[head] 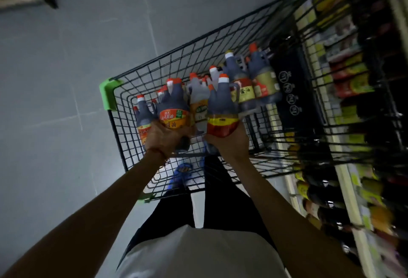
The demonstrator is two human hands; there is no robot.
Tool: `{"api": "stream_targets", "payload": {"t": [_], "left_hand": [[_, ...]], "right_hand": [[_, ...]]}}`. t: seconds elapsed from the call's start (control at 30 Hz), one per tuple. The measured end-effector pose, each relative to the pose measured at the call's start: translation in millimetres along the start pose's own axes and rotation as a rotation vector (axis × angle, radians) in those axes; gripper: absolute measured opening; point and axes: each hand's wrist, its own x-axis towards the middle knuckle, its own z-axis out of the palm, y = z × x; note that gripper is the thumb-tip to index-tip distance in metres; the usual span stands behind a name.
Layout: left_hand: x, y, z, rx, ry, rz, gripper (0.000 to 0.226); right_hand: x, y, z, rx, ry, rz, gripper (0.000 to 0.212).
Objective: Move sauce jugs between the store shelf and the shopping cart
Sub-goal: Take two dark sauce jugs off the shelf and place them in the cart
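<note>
Over the near end of the cart (108, 94), my left grip (164, 137) cups the orange-label jug (174, 112) and my right grip (228, 145) the red-label jug (221, 112), both by the base; I'd keep each upright, move one at a time, clear of neighbouring caps (193, 76).

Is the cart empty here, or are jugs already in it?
Not empty: several jugs stand inside the cart, beyond the two gripped by the left hand and right hand.

The black wire shopping cart (176, 61) stands on the grey tiled floor (66, 79), carrying sauce jugs (262, 79); the stocked store shelf (353, 83) runs along the cart's right.
</note>
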Motion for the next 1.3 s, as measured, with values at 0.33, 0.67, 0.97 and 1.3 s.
{"api": "stream_targets", "payload": {"t": [0.33, 0.67, 0.97, 1.3], "left_hand": [[-87, 42, -12, 0.11, -0.129, 0.474, 0.109], [-209, 75, 60, 0.145, -0.415, 0.804, 0.08], [-354, 46, 177, 0.285, -0.586, 0.919, 0.094], [-531, -57, 286, 0.293, -0.763, 0.96, 0.094]], "right_hand": [[-126, 9, -59, 0.278, 0.333, -0.078, 0.082], [-241, 78, -155, 0.484, 0.685, -0.109, 0.072], [-347, 207, -240, 0.564, 0.978, -0.056, 0.08], [-482, 375, -318, 0.625, 1.142, 0.008, 0.086]]}}
